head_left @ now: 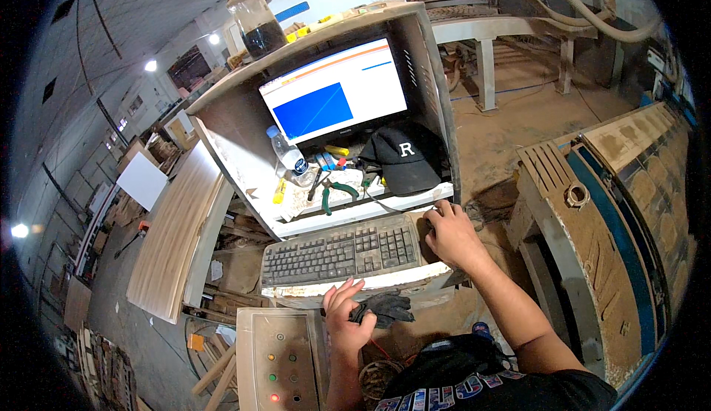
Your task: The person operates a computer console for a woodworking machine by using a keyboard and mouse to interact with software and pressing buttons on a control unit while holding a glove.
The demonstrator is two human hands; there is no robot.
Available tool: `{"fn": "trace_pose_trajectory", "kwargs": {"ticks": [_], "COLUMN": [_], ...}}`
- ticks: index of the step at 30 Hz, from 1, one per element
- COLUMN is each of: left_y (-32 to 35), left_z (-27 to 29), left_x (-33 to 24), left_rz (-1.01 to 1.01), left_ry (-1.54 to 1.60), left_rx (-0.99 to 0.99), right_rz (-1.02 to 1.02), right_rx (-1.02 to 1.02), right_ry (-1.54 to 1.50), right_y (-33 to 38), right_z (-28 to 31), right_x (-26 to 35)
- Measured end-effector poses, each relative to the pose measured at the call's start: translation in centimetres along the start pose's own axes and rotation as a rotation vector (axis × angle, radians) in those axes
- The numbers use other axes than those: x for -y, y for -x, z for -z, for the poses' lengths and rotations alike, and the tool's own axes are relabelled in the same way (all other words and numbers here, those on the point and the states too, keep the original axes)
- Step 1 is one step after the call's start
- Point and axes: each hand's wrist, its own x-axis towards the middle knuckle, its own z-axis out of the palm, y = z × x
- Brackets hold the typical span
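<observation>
the right hand (450, 235) curls over what seems to be a mouse beside the dusty keyboard (341, 252), the left hand (346, 315) pinches a dark glove (385, 309) below it, fingers half spread, so the screen-pointing step needs a steady click.

Dusty grey keyboard (341, 252), black gloves (385, 309)

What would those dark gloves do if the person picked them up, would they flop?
Probably they would flop: the gloves lie crumpled and folded in the left hand, so they look soft. They likely weigh little, being thin cloth-like things. They seem unlikely to roll or break, though the dusty keyboard nearby suggests they may be gritty.
</observation>
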Motion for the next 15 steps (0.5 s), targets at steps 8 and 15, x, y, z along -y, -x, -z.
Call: {"fn": "trace_pose_trajectory", "kwargs": {"ticks": [8, 15], "left_y": [0.12, -0.05], "left_z": [-0.07, 0.01], "left_x": [0.11, -0.15], "left_rz": [-0.003, -0.015], "left_ry": [-0.002, -0.008], "left_rx": [0.0, -0.004], "right_rz": [-0.004, -0.008], "right_rx": [-0.001, 0.004], "right_ry": [0.013, 0.018], "right_y": [0.14, -0.01], "right_z": [0.12, -0.07], "right_x": [0.1, -0.05]}}
